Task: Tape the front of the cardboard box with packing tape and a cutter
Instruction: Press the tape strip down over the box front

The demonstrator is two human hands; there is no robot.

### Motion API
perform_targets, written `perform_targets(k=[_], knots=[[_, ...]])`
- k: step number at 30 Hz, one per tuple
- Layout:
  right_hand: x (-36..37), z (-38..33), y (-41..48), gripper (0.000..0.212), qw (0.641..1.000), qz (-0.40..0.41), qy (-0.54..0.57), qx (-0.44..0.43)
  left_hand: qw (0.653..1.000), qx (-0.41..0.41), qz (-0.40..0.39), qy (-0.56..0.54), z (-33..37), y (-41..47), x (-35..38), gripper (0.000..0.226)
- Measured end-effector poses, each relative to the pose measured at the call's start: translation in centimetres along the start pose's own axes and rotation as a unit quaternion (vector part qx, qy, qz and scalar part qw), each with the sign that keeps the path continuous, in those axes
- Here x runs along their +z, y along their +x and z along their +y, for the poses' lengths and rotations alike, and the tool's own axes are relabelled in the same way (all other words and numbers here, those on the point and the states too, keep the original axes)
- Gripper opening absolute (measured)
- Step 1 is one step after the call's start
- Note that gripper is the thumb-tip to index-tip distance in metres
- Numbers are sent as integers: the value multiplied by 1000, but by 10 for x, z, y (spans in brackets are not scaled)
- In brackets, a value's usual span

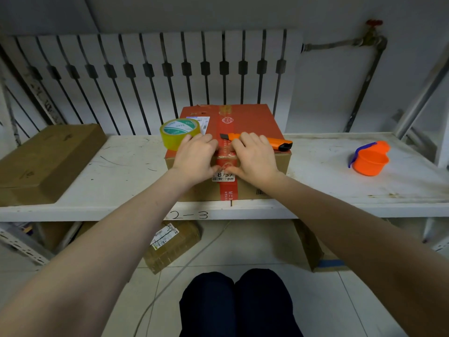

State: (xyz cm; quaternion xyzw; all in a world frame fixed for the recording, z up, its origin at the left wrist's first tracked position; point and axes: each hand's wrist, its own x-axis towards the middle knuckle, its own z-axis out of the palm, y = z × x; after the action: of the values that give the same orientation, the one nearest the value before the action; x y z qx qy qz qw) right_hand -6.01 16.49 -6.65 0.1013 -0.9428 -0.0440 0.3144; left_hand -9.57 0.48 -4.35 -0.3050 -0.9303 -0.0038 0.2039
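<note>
Your white desk (340, 171) runs left to right across the view, its near edge marked "2-3". On it you have two boxes: a plain brown box (46, 156) at the left, and the cardboard box (250, 117) with the red top at the middle, its front face toward you. A red tape strip (226, 132) runs far to near down its top and over the front. Both your hands lie flat and spread at the near top edge, gripping nothing: left hand (196, 156) and right hand (254, 158), thumbs nearly touching on the front (they hide part of the label (223, 178) there). One yellowish tape roll (179, 132) lies on the top's left corner. One orange cutter (274, 143) lies left to right, blade end left, its middle hidden by your right hand. One orange cup (369, 159) stands at the right.
</note>
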Motion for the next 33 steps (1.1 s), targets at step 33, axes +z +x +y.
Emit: perform_targets(k=[33], knots=[[-19,16,2,48,991,-106,21,-78,997,-40,-9,-67,-3,3,-1,32]])
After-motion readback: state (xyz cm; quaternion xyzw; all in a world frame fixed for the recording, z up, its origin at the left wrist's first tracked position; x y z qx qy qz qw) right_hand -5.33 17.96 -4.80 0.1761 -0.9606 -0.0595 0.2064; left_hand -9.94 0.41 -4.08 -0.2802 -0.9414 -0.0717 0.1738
